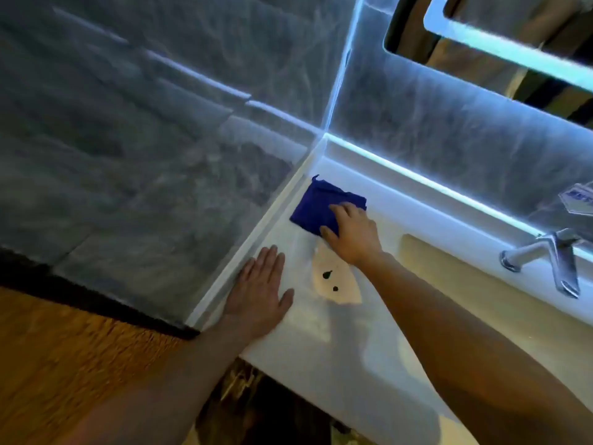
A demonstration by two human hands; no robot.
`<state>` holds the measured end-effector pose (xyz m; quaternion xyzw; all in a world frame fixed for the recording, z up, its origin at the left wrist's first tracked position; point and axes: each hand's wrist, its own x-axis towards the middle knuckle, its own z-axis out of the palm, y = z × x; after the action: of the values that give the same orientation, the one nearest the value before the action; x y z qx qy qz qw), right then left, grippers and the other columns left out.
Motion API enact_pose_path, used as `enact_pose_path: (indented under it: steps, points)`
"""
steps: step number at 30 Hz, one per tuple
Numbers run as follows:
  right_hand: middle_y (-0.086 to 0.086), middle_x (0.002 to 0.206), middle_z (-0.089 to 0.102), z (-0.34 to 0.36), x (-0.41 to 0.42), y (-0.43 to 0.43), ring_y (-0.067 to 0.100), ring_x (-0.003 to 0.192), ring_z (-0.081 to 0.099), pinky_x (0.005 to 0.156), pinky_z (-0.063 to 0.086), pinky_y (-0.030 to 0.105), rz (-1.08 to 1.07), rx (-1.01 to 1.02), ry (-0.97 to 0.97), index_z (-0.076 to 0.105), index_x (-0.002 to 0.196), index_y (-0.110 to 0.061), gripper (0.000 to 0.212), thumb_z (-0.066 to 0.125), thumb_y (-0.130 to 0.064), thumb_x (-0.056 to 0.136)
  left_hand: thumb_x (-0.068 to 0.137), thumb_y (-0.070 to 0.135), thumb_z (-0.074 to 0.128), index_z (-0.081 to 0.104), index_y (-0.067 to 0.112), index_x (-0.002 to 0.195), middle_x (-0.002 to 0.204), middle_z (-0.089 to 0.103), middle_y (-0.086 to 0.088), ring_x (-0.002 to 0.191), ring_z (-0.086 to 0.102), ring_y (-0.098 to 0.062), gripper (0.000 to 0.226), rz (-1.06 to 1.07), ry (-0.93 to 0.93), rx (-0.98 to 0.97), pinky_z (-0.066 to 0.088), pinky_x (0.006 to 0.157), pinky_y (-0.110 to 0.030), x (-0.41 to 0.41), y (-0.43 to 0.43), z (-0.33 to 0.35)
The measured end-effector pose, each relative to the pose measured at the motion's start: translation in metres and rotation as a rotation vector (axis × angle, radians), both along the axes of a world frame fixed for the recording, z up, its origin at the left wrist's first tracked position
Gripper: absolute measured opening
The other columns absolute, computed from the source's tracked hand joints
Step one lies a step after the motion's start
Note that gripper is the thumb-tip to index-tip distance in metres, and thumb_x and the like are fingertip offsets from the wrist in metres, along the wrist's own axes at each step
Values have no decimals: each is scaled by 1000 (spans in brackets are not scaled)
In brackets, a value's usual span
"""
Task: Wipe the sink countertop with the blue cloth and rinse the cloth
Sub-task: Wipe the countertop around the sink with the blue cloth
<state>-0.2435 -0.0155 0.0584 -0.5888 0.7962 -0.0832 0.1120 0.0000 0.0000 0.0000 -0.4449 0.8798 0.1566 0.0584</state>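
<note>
A folded blue cloth [321,205] lies flat on the white sink countertop [308,335], close to the back left corner by the wall. My right hand [353,232] presses down on the cloth's near right part, fingers spread over it. My left hand [260,290] rests flat on the countertop near its left edge, palm down, fingers apart and holding nothing. A pale patch with two dark spots [335,281] shows on the counter between my hands. The sink basin [465,284] opens to the right.
A chrome faucet [545,258] stands at the back right of the basin. Grey marble walls meet at the corner behind the cloth. A lit mirror [513,43] hangs at upper right. Wooden flooring [64,364] lies to the left, below the counter edge.
</note>
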Motion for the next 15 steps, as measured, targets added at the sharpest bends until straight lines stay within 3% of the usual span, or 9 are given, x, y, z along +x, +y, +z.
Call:
enact_pose_path:
  steps: [2, 6, 10, 15]
  points:
    - [9, 168, 33, -8, -4, -23, 35, 154, 29, 119, 30, 56, 25, 83, 34, 33, 161, -25, 68, 47, -57, 103, 101, 60, 16, -16, 17, 162, 171, -20, -5, 158, -18, -19, 81, -12, 4, -21, -12, 126, -39, 0, -3, -2]
    - [4, 176, 11, -26, -7, -61, 34, 161, 5, 125, 13, 59, 33, 210, 12, 18, 165, -36, 76, 33, -73, 100, 102, 57, 15, -14, 13, 161, 171, -16, -8, 159, -15, -20, 79, -31, 30, -66, -6, 128, -41, -1, -4, -9]
    - [1, 177, -1, -46, -9, -76, 32, 162, -9, 126, 3, 61, -8, 242, -3, 9, 165, -45, 81, 25, -83, 94, 102, 57, 15, -7, 11, 162, 173, -7, -10, 160, -8, -22, 79, -45, 24, -81, -1, 129, -43, 1, -5, -12]
    - [-3, 177, -8, -57, -6, -67, 34, 160, -18, 121, -6, 73, -59, 203, 19, 2, 162, -53, 82, 21, -87, 90, 102, 57, 18, -2, 10, 162, 173, -2, -12, 160, -5, -23, 79, -59, 26, -103, 1, 129, -43, 1, -7, -13]
